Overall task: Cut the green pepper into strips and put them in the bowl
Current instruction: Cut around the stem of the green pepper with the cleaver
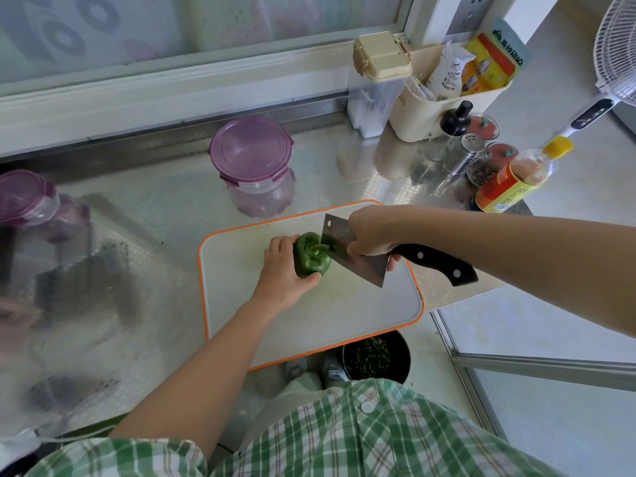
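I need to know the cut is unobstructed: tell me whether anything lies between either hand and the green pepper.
Nothing visible does. The left hand grips the green pepper on the cutting board, and the cleaver held in the right hand is right at its stem, with nothing between them.

Pepper (pixel 311 259): smooth waxy skin, glossy, light catching on the lobes. Cleaver (pixel 335 230): metal blade, dull grey, blotched and streaked rather than polished; its handle (pixel 432 260) black, smooth, slight sheen, pale metal rivets. Cutting board (pixel 309 311): white, matt, plastic by the look, with an orange rim. Counter (pixel 155 201): sheet metal stamped in a fine raised pattern, bright, reflective. Tub (pixel 253 163): clear plastic, translucent purple lid, glossy. Second tub (pixel 31 201): looks the same, blurred. Caddy (pixel 444 111): cream plastic, satin. Shaker (pixel 461 153): shiny metal. Bottle (pixel 516 180): clear, glossy, printed label. Shirt (pixel 344 438): woven checked cloth, matt.
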